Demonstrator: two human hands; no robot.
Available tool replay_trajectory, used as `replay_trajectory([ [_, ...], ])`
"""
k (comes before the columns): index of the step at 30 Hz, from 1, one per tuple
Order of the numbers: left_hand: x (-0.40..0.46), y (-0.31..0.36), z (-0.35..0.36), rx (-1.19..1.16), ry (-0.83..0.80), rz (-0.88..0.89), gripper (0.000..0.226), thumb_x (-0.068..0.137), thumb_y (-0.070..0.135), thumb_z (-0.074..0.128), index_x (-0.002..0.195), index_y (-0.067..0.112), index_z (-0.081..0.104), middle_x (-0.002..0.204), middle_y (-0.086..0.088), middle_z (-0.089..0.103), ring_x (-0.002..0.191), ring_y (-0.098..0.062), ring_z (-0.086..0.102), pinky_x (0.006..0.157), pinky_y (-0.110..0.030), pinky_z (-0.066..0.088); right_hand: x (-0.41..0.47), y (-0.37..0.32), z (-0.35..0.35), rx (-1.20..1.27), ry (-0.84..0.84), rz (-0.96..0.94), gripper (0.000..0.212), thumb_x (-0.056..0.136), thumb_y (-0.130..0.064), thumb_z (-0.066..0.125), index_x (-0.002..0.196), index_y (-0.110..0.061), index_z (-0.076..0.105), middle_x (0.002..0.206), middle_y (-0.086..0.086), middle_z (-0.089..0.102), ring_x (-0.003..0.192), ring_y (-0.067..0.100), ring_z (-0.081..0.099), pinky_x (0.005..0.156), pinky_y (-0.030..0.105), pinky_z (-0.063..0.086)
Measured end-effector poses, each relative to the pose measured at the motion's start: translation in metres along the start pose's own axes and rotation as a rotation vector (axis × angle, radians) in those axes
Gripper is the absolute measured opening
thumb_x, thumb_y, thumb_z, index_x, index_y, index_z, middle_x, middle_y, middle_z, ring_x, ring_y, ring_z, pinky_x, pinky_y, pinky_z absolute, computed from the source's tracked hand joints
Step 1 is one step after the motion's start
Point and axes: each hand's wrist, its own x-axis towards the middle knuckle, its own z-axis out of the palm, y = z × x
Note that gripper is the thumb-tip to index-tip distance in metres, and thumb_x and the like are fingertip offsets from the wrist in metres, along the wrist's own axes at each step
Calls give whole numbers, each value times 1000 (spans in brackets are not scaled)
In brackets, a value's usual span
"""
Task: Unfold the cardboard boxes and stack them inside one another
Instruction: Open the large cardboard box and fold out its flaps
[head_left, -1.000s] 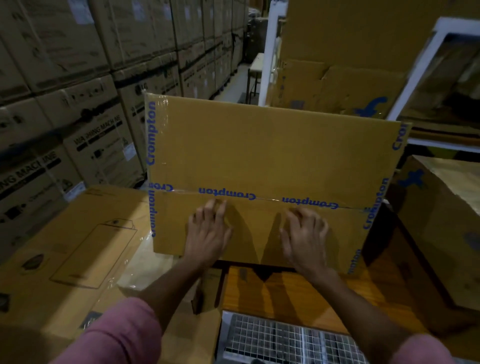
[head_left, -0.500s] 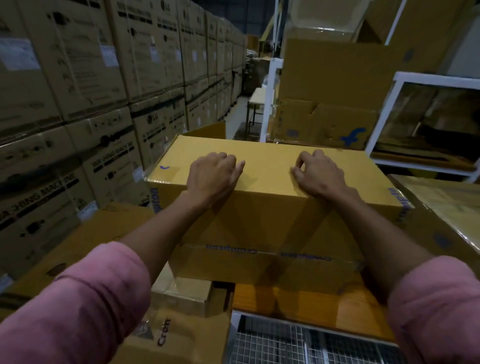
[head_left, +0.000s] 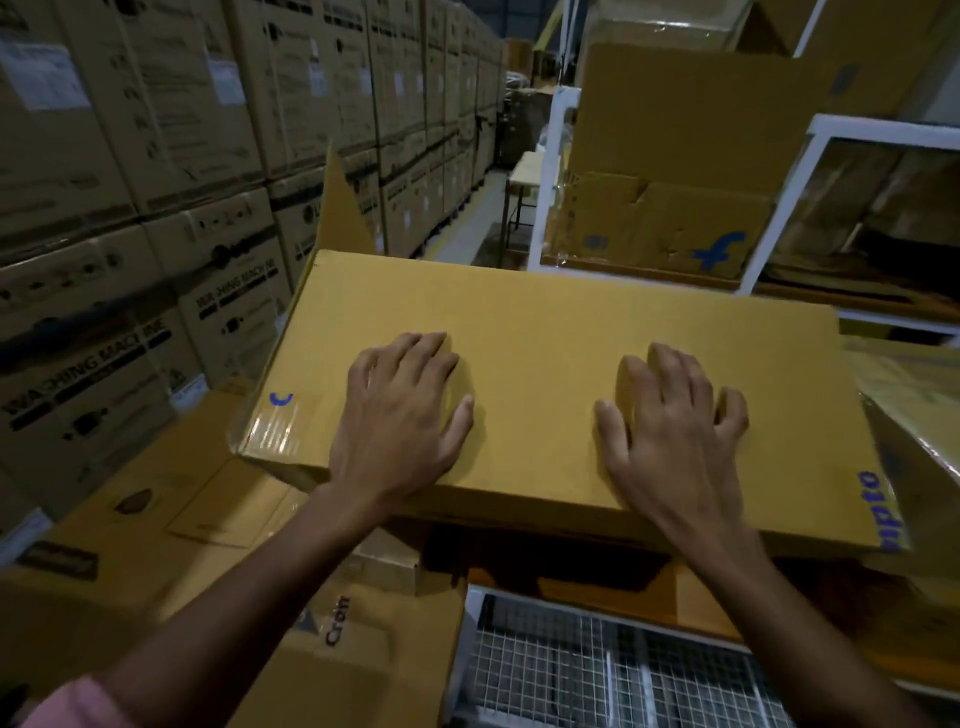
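Note:
A tan Crompton cardboard box (head_left: 545, 332) lies in front of me with a broad plain face turned up and blue print at its corners. My left hand (head_left: 402, 415) rests flat on that face near its left half, fingers straight. My right hand (head_left: 675, 421) presses on the right half with fingers spread and slightly bent. One flap (head_left: 340, 208) sticks up behind the box's far left corner. The box's underside and far side are hidden.
Stacked washing-machine cartons (head_left: 130, 234) wall the left. Brown boxes (head_left: 130, 519) lie low on the left, one marked Crompton (head_left: 337, 623). A wire grid (head_left: 597, 670) lies below. White shelving (head_left: 779, 208) with a folded blue-logo carton (head_left: 675, 228) stands at the right.
The box tipped from standing on edge with its taped seam facing me to lying with a plain face up. Both hands moved from the seam side onto the top face.

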Motion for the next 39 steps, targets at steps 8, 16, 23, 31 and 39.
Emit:
replay_trajectory([
  [8, -56, 0, 66, 102, -102, -48, 73, 96, 57, 47, 154, 15, 35, 168, -15, 20, 152, -38, 22, 120, -58, 19, -45, 6, 76, 45, 94, -21, 62, 100, -48, 45, 152, -15, 45, 166, 16, 25, 155, 37, 21, 118, 67, 12],
  [16, -69, -6, 98, 120, -278, -85, 73, 84, 47, 76, 144, 17, 46, 147, -16, 37, 130, -37, 41, 103, -57, 40, -79, 34, 134, 110, -59, -44, 51, 89, -30, 73, 135, -17, 56, 128, 12, 51, 118, 34, 50, 94, 55, 40],
  [23, -48, 7, 110, 39, -485, -83, 54, 104, 57, 35, 147, 24, 41, 159, -6, 34, 147, -30, 28, 115, -52, 28, -30, 17, 126, 279, -179, -83, 43, 100, -50, 36, 114, -23, 66, 117, 0, 61, 111, 21, 54, 97, 44, 41],
  [31, -33, -49, 98, 157, -482, -197, 66, 97, 74, 23, 149, 35, 40, 159, 4, 37, 151, -26, 22, 115, -73, 2, 14, -18, 154, 229, -405, -165, 50, 103, -55, 35, 144, -29, 49, 153, 1, 43, 141, 22, 35, 117, 46, 28],
  [39, -54, -106, 108, -35, -595, -629, 73, 97, 74, 23, 157, 32, 22, 171, 2, 9, 151, -43, 14, 106, -80, 26, 19, -23, 161, 185, -390, -157, 51, 101, -53, 32, 144, -29, 48, 153, 4, 43, 141, 23, 35, 117, 49, 27],
])
